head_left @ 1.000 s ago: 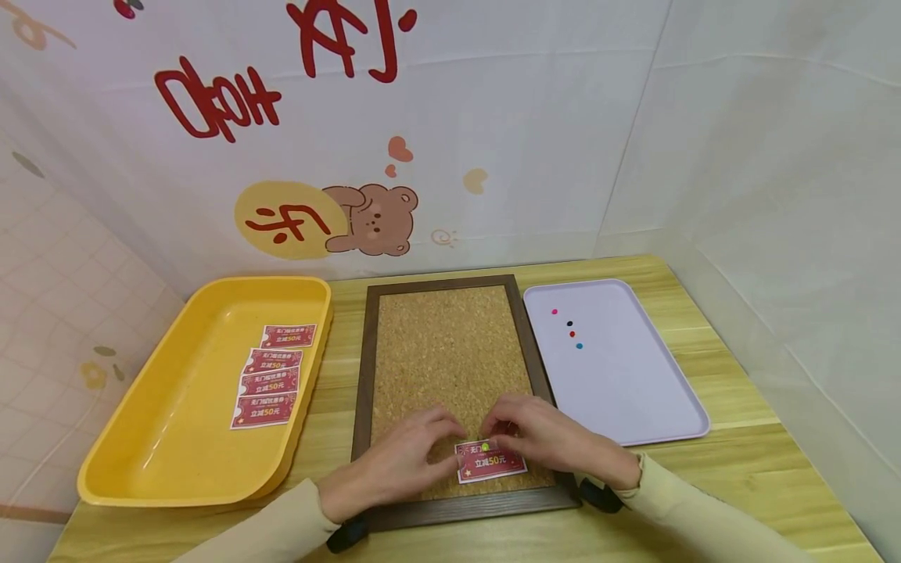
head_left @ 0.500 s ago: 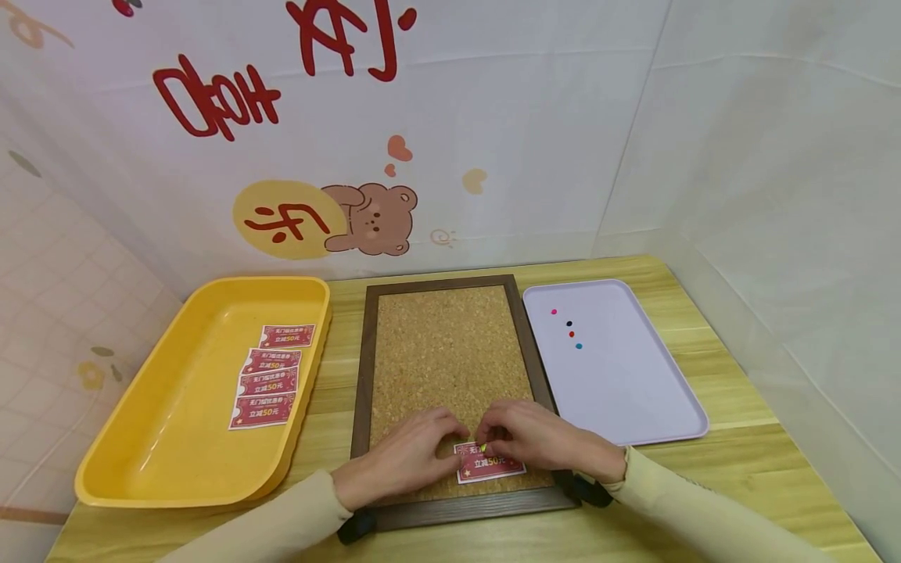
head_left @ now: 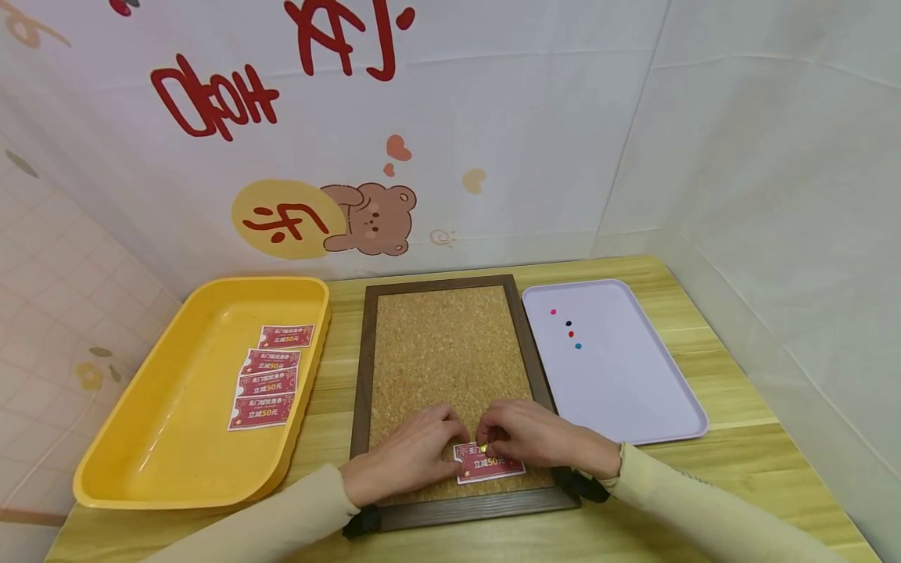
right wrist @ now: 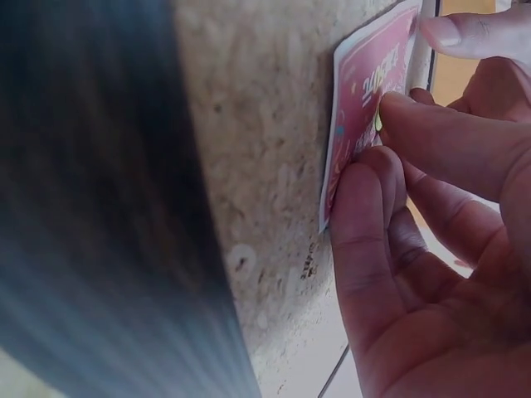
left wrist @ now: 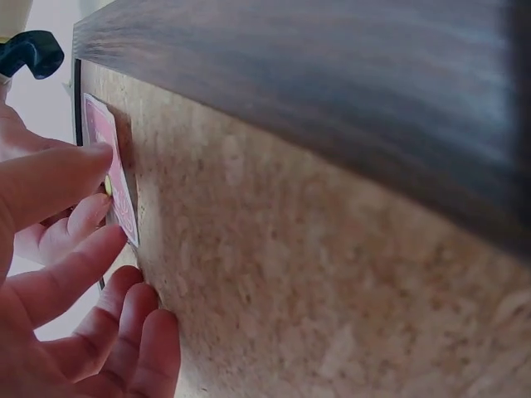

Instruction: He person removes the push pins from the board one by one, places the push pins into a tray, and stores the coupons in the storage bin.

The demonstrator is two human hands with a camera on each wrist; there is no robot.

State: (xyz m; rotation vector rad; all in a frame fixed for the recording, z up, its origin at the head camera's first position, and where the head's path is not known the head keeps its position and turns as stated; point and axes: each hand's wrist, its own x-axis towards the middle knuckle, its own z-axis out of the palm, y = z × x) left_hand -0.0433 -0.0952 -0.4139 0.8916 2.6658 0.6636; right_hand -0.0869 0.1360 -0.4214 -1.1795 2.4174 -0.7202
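A red-and-white paper coupon [head_left: 490, 463] lies on the lower part of a brown-framed corkboard [head_left: 450, 352]. My right hand [head_left: 531, 434] pinches a small yellow push pin [head_left: 483, 449] between thumb and forefinger at the coupon's upper part. In the right wrist view the pin's yellow head [right wrist: 379, 121] shows only partly, and its point is hidden. With thumb and forefinger, my left hand [head_left: 411, 453] holds the coupon's left side. The left wrist view shows the coupon [left wrist: 104, 133] standing slightly off the cork along one edge.
To the left, a yellow tray [head_left: 176, 438] holds several more coupons [head_left: 263, 410] along its right side. A lilac tray [head_left: 626, 391] on the right bears several small coloured pins, among them a blue pin [head_left: 579, 346]. A white printed wall covering [head_left: 521, 156] rises behind the table.
My right fingers have closed in around the yellow pin head, which showed more fully a second ago. The left hand has shifted slightly right. The coupon stays nearly in place.
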